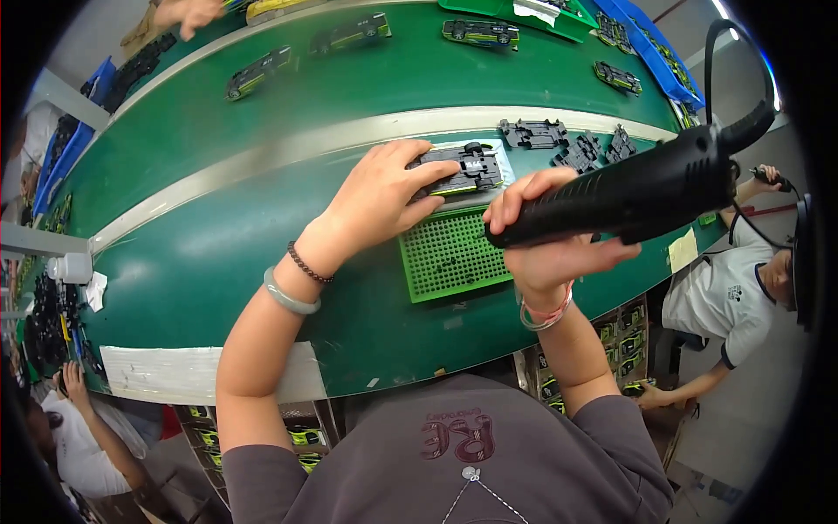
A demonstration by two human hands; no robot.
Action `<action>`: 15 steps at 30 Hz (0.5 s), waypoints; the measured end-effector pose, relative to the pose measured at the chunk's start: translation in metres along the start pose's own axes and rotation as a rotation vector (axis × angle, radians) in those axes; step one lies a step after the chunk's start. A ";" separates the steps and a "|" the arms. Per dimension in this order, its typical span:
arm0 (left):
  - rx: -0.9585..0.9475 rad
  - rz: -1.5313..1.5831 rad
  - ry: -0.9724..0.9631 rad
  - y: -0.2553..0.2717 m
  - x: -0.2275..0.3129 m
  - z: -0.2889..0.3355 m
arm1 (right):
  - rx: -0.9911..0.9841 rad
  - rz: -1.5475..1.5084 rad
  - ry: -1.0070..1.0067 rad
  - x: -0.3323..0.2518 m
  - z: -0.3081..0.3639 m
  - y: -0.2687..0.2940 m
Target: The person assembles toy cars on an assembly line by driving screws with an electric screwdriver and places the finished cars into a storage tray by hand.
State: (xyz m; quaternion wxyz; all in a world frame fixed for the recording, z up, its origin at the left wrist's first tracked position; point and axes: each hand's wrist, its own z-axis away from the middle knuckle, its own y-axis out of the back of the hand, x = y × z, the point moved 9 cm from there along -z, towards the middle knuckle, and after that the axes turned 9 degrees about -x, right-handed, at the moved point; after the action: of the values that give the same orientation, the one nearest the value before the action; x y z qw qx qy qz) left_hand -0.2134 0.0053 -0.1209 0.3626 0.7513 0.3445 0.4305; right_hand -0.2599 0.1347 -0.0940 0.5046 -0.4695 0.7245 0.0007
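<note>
An upside-down toy car (478,171), with a black underside and a yellow-green edge, lies on a pale pad on the green bench. My left hand (377,194) grips its left end, with fingers over the underside and thumb along the near side. My right hand (543,262) is wrapped round a black electric screwdriver (628,194), which has a cable at its upper right end. The screwdriver slants down to the left, and its tip is hidden behind my hand. Just in front of the car sits a bright green tray (447,260) full of small holes; dark specks lie in it.
Black plastic chassis parts (534,134) lie right of the car. Beyond a pale rail, a green belt carries upturned toy cars (480,33). A blue bin (650,52) stands far right. Co-workers are at both sides; another person's hand (190,14) shows top left.
</note>
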 end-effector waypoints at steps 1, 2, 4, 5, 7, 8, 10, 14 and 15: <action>-0.001 0.003 0.005 0.000 -0.001 0.000 | 0.011 0.031 -0.028 0.003 0.007 0.002; 0.010 0.002 -0.003 0.001 0.000 0.000 | 0.011 0.029 -0.034 0.005 0.009 0.005; 0.019 0.006 -0.016 0.002 0.001 -0.001 | -0.006 0.153 -0.040 0.003 0.012 0.009; -0.017 0.014 0.000 0.000 0.000 -0.001 | -0.003 0.155 -0.041 0.004 0.014 0.009; -0.052 0.021 0.016 -0.003 -0.001 -0.001 | 0.049 0.156 -0.048 0.006 0.017 0.015; -0.041 0.019 0.010 -0.002 0.000 -0.001 | 0.050 0.156 -0.050 0.006 0.017 0.016; -0.031 0.018 0.003 -0.001 0.002 -0.001 | 0.059 0.151 -0.069 0.008 0.019 0.019; -0.040 0.025 0.005 -0.002 0.001 -0.001 | 0.058 0.152 -0.092 0.015 0.022 0.021; -0.036 0.019 0.005 -0.002 0.001 -0.001 | 0.074 0.158 -0.101 0.015 0.022 0.021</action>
State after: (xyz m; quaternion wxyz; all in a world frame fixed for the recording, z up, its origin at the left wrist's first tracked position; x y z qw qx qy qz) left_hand -0.2147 0.0075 -0.1218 0.3711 0.7469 0.3307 0.4417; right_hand -0.2590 0.1464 -0.1261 0.5559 -0.3915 0.7323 0.0375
